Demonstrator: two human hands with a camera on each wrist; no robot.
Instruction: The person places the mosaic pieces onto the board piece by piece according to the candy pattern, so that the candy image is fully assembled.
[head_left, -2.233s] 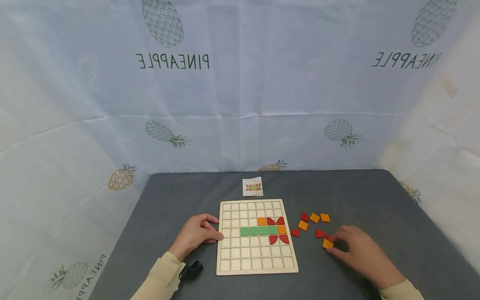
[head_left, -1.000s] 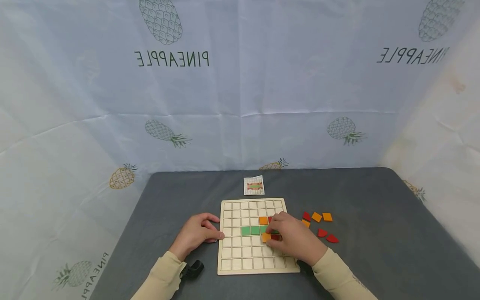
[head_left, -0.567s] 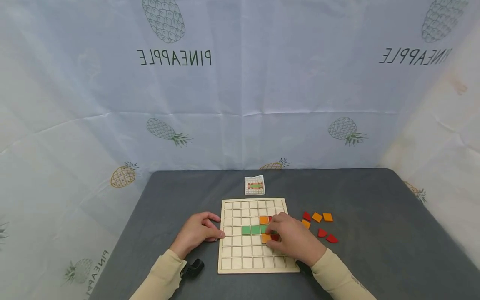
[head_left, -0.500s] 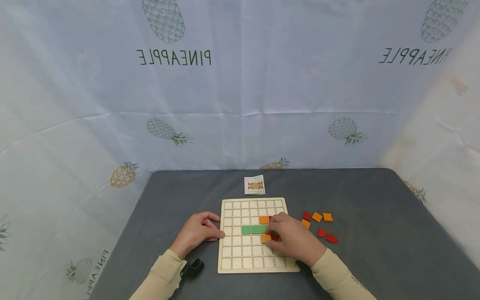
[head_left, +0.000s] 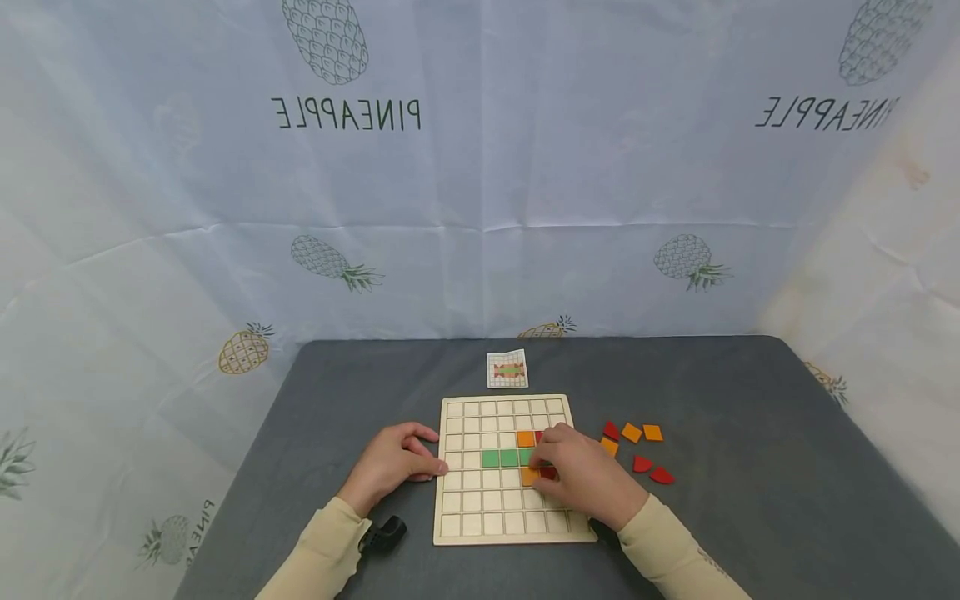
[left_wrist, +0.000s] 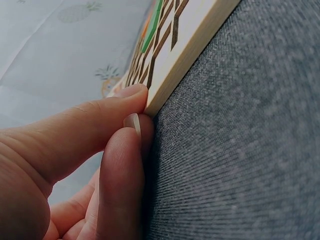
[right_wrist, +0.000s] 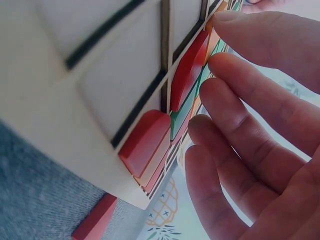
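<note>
While left hand [head_left: 390, 462] pinches board [head_left: 491, 500] at left edge | right hand [head_left: 587, 475], thumb and index slightly parted, grips orange tile [head_left: 528, 477] toward board's near-right corner | likely light, stiff; hold opposite edges

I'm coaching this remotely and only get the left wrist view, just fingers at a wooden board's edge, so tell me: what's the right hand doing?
Observer: The right hand has its thumb and a fingertip at an orange square tile on the wooden grid board.

Operator: Okay, are any orange ones loose off the board?

Observer: Yes, three loose orange square tiles lie on the dark table, to the board's right.

Operator: And is there a pattern to go by?

Observer: A small pattern card with a red, orange and green design lies just beyond the board's far edge.
</note>
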